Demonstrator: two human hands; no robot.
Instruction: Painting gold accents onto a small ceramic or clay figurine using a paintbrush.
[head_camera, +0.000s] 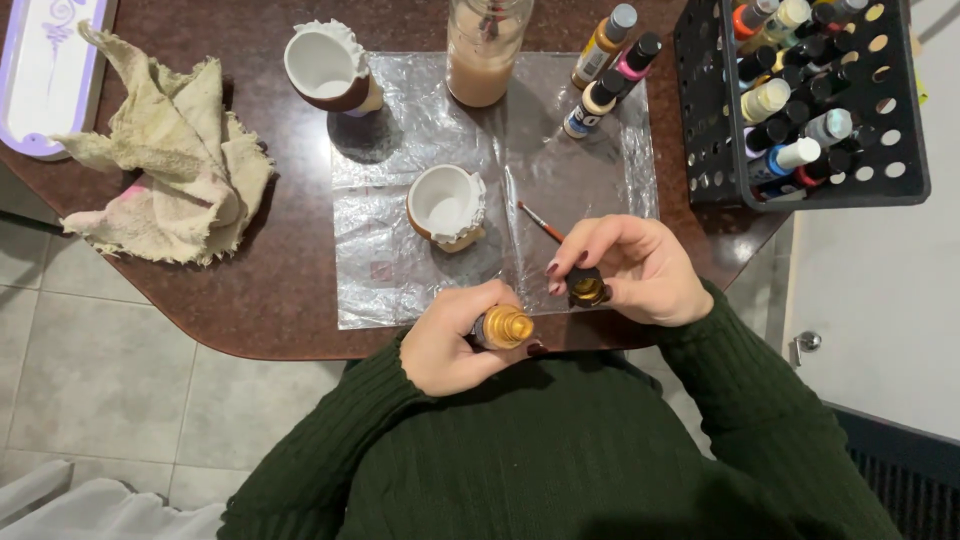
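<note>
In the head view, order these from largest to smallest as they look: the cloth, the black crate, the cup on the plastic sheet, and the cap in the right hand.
1. Black crate and cloth: they look about alike, and the crate is cut off by the frame, so unranked.
2. Cup.
3. Cap, held in the right hand.

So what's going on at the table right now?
A person in a dark green sweater holds a gold paint bottle in the left hand, its cap off. The right hand holds the black cap. A thin brush and a small white cup lie on the foil sheet.
</note>
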